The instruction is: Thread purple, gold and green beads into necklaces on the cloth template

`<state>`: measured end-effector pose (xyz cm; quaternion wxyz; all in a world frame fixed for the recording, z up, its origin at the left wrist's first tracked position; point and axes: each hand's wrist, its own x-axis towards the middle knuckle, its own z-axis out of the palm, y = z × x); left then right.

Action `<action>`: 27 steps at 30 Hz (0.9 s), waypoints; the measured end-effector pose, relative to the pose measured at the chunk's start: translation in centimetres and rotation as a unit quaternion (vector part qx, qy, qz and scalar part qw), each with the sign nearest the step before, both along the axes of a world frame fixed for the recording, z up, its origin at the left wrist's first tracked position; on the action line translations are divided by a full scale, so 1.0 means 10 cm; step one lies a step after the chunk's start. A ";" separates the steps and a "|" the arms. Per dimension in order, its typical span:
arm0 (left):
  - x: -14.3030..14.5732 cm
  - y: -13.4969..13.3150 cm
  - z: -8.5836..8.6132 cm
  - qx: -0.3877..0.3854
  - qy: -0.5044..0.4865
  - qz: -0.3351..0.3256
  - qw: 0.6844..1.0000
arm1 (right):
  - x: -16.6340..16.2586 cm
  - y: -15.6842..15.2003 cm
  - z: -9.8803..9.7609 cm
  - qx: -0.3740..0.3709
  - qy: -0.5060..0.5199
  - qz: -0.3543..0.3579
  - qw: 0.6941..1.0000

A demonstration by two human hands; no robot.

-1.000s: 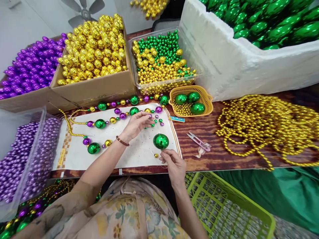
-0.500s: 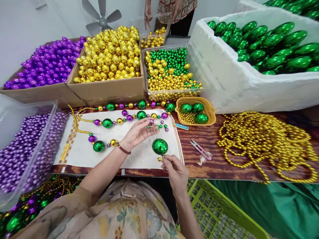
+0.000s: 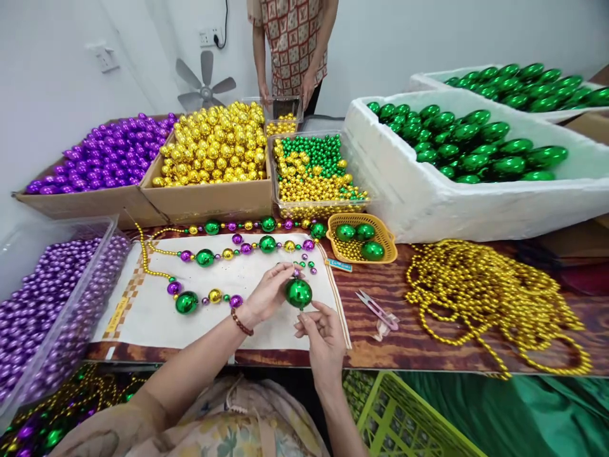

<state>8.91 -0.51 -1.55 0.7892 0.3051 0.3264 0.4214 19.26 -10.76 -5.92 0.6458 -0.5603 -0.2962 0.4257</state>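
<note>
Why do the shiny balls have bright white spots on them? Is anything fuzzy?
Head view: those spots are glare, light bouncing off the glossy green balls and gold balls; the green ball in the left hand has one too. Head view: the middle looks sharp; the floral clothing at the bottom edge looks a bit soft.

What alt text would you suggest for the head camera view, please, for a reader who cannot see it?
The left hand holds a large green ball over a white cloth, the right hand just beneath it, beside a strand of green, gold and purple beads. Boxes of purple, gold and green beads line the table; another person stands beyond.
</note>
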 end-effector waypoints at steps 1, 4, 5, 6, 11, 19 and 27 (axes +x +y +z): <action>0.06 -0.05 -0.01 -0.008 -0.009 0.018 1.000 | -0.03 0.02 0.00 0.002 0.008 0.001 1.000; 0.21 -0.13 -0.04 -0.020 0.000 0.078 0.997 | -0.09 0.05 -0.04 0.000 0.020 0.013 1.000; 0.25 -0.14 -0.04 -0.018 0.015 0.093 0.995 | -0.07 0.04 -0.06 -0.004 0.018 0.023 1.000; 0.27 -0.13 -0.04 -0.013 0.031 0.103 0.994 | -0.04 0.04 -0.07 -0.011 0.010 0.038 0.999; 0.25 -0.04 -0.02 0.045 0.140 0.002 0.989 | 0.37 0.08 -0.03 -0.042 -0.099 0.019 0.994; 0.21 0.00 -0.03 0.194 0.247 -0.264 0.912 | 0.78 0.40 0.18 0.033 0.049 -0.074 0.996; 0.14 0.12 0.01 0.162 0.225 -0.286 0.917 | 0.65 0.35 0.17 -0.006 0.125 0.038 0.991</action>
